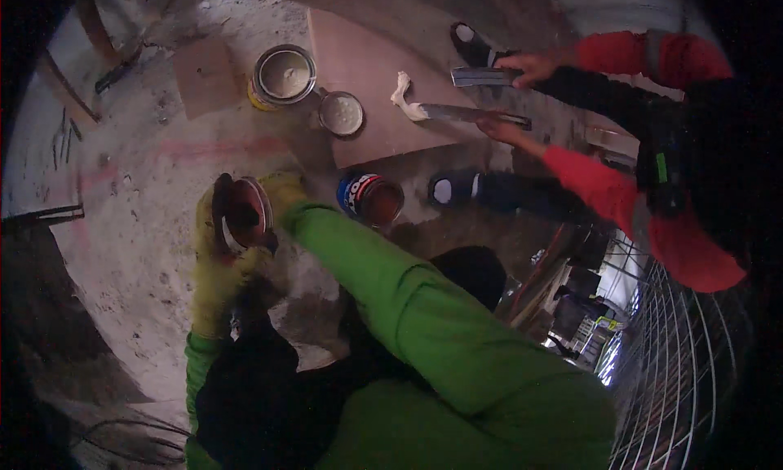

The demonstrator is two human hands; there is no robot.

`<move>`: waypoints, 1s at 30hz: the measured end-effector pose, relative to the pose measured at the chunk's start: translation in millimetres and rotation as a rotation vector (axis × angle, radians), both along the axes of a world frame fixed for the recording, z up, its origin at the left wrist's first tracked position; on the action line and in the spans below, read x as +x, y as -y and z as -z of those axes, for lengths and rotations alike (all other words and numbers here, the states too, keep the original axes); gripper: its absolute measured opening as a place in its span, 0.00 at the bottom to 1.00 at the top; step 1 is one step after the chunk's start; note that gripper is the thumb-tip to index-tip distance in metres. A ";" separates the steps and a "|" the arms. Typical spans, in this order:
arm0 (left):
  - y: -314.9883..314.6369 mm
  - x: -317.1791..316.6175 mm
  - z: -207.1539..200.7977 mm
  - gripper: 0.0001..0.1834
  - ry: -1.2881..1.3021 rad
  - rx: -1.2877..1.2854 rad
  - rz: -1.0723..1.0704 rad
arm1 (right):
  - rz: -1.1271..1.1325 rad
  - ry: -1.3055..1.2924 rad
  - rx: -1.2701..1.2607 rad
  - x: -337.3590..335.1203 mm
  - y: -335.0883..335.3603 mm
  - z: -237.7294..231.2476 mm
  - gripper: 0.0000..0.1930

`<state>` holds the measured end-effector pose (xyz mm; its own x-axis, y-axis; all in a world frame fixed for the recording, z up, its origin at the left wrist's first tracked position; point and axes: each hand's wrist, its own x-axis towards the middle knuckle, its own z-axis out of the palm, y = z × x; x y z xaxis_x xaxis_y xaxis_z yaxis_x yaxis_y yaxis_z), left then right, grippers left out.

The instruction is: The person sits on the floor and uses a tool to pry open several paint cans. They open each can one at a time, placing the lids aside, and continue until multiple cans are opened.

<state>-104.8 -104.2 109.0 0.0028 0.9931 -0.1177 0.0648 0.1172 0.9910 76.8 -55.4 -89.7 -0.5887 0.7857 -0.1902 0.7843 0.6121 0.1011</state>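
Both my hands wear yellowish work gloves and hold a small round can [247,211] with a reddish-brown inside and a pale rim, tipped so its mouth faces me. My left hand [218,278] wraps its near left side, the thumb close to the lower rim. Against the can's right side is my right hand [282,193], closed, its fingers partly hidden behind the can. Just right of my right forearm stands an open blue can [377,199], reddish-brown inside. A dark shape along the can's left edge is too dim to name.
A person in red sleeves [599,185] works at right with two wide metal scrapers [465,114], pale paste on one. Beyond my hands are a large board [383,54], an open tub [285,73] of pale paste, its lid [341,114], and a smaller board [204,77]. Wire mesh [681,339] stands lower right.
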 end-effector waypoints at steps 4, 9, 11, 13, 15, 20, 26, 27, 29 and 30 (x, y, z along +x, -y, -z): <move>-2.8 1.2 -6.6 0.49 -0.002 0.010 0.051 | 0.005 0.004 0.035 -5.0 -1.2 7.0 0.23; -6.8 6.4 -11.4 0.50 0.064 -0.023 0.005 | 0.012 0.004 0.063 -10.8 2.5 14.6 0.22; -8.7 6.4 -9.6 0.51 0.034 -0.004 0.002 | 0.014 0.005 0.082 -12.7 2.3 16.3 0.21; -2.3 5.7 0.3 0.51 -0.003 0.027 0.016 | 0.023 0.008 0.098 -14.3 10.2 17.5 0.21; 1.3 0.4 5.9 0.50 -0.026 0.047 0.057 | 0.034 0.002 0.109 -15.9 12.1 22.7 0.20; -19.2 -36.0 10.6 0.48 0.056 -0.076 0.137 | 0.048 0.008 0.159 -21.4 20.1 33.2 0.19; -157.7 -127.8 38.5 0.35 0.031 0.057 0.089 | 0.049 0.026 0.255 -27.3 20.5 39.1 0.17; -176.7 -140.6 30.8 0.35 -0.124 0.106 0.099 | 0.045 0.021 0.277 -35.2 17.4 37.9 0.17; -204.6 -145.2 17.6 0.37 -0.521 0.124 0.124 | 0.043 0.034 0.307 -34.3 18.3 41.3 0.17; -213.7 -140.7 13.2 0.39 -0.770 0.090 0.144 | 0.052 0.057 0.314 -24.5 21.8 45.3 0.16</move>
<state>-245.5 109.5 95.8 0.0827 0.9949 -0.0585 0.7456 -0.0228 0.6660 52.3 -77.1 -135.0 -0.5416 0.8399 0.0348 0.8012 0.5033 0.3237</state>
